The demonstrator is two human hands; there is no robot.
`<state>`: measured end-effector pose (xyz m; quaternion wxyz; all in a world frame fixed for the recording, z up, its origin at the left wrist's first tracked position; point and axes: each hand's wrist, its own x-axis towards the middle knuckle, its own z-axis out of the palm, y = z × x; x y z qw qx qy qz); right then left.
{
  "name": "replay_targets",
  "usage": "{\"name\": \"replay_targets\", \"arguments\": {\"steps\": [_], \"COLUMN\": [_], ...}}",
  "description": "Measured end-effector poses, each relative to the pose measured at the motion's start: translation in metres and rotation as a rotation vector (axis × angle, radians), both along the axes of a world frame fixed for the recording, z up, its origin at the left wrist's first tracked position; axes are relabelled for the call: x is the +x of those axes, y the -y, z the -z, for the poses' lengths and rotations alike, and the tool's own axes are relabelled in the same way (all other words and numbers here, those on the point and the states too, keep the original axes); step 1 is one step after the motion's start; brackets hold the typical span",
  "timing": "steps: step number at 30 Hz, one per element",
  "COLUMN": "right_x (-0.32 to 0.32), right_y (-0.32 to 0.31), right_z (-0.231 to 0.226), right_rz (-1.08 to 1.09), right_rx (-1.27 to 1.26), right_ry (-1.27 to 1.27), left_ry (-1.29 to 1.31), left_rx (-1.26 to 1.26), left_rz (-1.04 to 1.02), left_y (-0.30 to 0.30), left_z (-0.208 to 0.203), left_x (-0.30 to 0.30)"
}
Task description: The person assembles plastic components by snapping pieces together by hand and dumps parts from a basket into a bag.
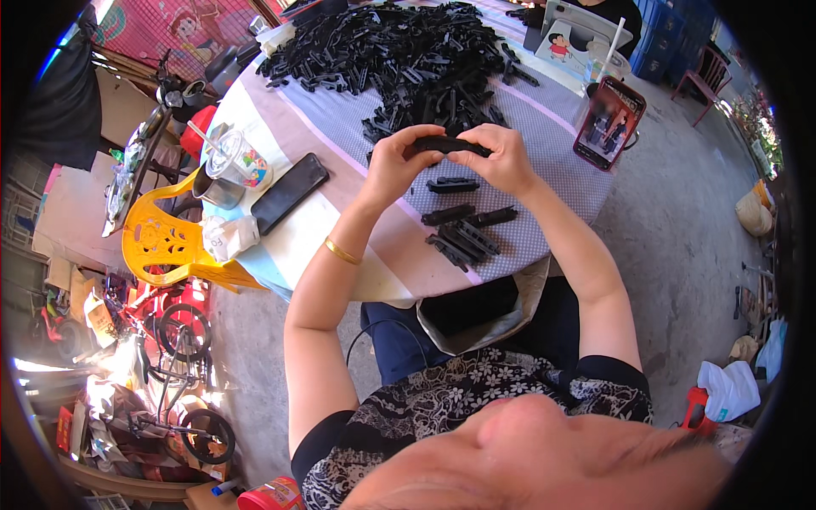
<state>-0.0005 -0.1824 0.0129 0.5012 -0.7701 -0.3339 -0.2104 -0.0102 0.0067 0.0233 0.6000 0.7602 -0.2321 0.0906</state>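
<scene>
- Fingers of the left hand are clamping the left end of an elongated black part; fingers of the right hand are clamping its right end. Both thumbs are pressing near its middle.
- The held part is lying crosswise between the hands, above the cloth-covered table. Its finer details are remaining hidden by the grip.
- At the lap, a pale open bag is sitting against the near table edge; its dark interior is concealing any contents.
- On the near tabletop, below the hands, a small group of similar black parts is resting, some pieces touching.
- To the left, a dark phone is lying flat beside a metal mug and a printed plastic cup with a straw.
- To the right, a second phone is standing tilted, its screen glowing.
- Beyond the hands, a large heap of black parts is covering the table's far portion.
- At the far right, a tablet is standing near a partly visible person.
</scene>
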Motion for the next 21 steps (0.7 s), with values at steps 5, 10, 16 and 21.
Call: {"name": "replay_targets", "arguments": {"steps": [5, 10, 16, 21], "right_x": [0.0, 0.009, 0.015, 0.011], "right_y": [-0.001, 0.003, 0.009, 0.002], "right_z": [-0.004, -0.001, 0.012, 0.019], "right_rz": [0.078, 0.011, 0.251, 0.331], "right_rx": [-0.094, 0.313, -0.288, -0.566], "right_ry": [0.246, -0.118, -0.028, 0.099], "left_ry": [-0.193, -0.173, -0.01, -0.089], "left_rx": [0.002, 0.189, 0.567, 0.483], "left_rz": [0.104, 0.096, 0.305, 0.153], "left_y": [-0.009, -0.009, -0.004, 0.005], "left_z": [0.003, 0.006, 0.01, 0.009], "left_x": [0.008, 0.008, -0.002, 0.002]}}
